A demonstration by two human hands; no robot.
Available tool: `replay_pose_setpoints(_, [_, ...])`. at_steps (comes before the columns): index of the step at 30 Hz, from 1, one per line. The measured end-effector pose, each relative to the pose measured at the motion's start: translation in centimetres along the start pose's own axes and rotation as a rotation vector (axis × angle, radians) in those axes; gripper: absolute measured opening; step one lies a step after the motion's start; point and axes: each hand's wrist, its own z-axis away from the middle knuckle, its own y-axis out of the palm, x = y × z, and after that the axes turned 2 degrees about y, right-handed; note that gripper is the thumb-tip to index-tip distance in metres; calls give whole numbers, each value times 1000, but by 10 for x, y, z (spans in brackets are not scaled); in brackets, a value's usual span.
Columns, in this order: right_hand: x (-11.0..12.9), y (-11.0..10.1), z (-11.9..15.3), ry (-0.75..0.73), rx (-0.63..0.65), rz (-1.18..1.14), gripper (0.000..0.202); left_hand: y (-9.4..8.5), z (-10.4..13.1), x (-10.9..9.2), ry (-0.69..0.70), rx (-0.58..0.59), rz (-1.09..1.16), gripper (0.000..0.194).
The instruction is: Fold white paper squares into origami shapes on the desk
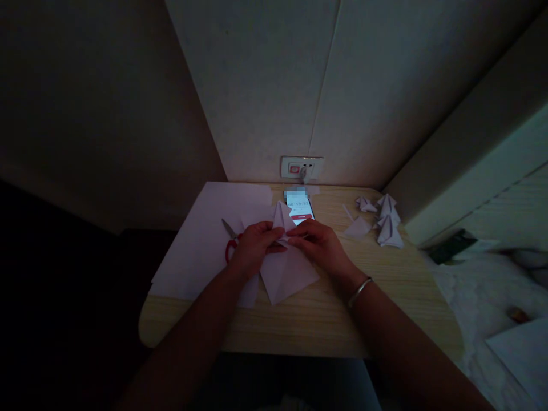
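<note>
The white folded paper sheet (286, 268) lies on the pale wooden table (385, 297), near its middle, one flap standing up. The left hand (253, 248) and the right hand (319, 244) both pinch its crease (the light is dim, so perhaps only press). Red-handled scissors (229, 242) lie just left, a lit phone (298, 206) behind, small folded paper shapes (387, 224) to the right.

On the bench (385, 297): one pair of scissors (230, 240), one phone (298, 207), one paper being folded (286, 268), about four folded paper pieces (387, 225), two hands.
</note>
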Motion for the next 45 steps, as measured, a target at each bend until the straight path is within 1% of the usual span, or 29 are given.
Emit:
replay_pose_setpoints(2, [1, 1, 0, 12, -43, -26, 10, 2, 1, 0, 14, 19, 10, 23])
replay_pose_setpoints(7, [5, 4, -1, 133, -100, -122, 18, 4, 1, 2, 38, 58, 11, 22])
replay_pose_setpoints(10, [6, 5, -1, 170, -130, -193, 18, 4, 1, 3, 62, 92, 0, 26])
replay_pose_setpoints(13, [7, 4, -2, 167, -150, -221, 16, 4, 2, 4, 107, 88, -10, 36])
replay_pose_setpoints(15, [8, 4, -2, 165, -162, -233, 15, 5, 4, 4, 181, 68, -43, 50])
replay_pose_setpoints(16, [8, 4, -2, 162, -169, -243, 15, 5, 4, 4, 221, 67, -69, 52])
replay_pose_setpoints(17, [8, 4, -1, 153, -172, -253, 15, 5, 5, 4, 260, 74, -98, 49])
replay_pose_setpoints(20, [9, 4, -1, 89, -146, -255, 12, 5, 5, 4, 351, 95, -166, 26])
replay_pose_setpoints(21, [9, 4, 0, 67, -125, -252, 9, 4, 5, 4, 373, 93, -183, 23])
replay_pose_setpoints(23, [10, 5, 0, 45, -99, -258, 7, 3, 5, 4, 410, 81, -214, 22])
replay_pose_setpoints(26, [13, 5, 1, 52, -109, -270, 11, 3, 6, 5, 446, 58, -269, 22])
replay_pose_setpoints(29, [17, 7, 2, 81, -119, -289, 19, 4, 7, 6, 454, 20, -297, 24])
replay_pose_setpoints(32, [19, 9, 2, 141, -136, -329, 20, 6, 8, 7, 431, -33, -267, 25])
replay_pose_setpoints(35, [19, 11, 2, 188, -181, -340, 21, 9, 9, 8, 401, -84, -226, 24])
replay_pose_setpoints(41, [15, 13, 1, 262, -242, -397, 22, 13, 9, 8, 381, -106, -148, 22])
replay_pose_setpoints(45, [13, 14, 1, 301, -239, -449, 23, 13, 7, 9, 372, -109, -130, 22])
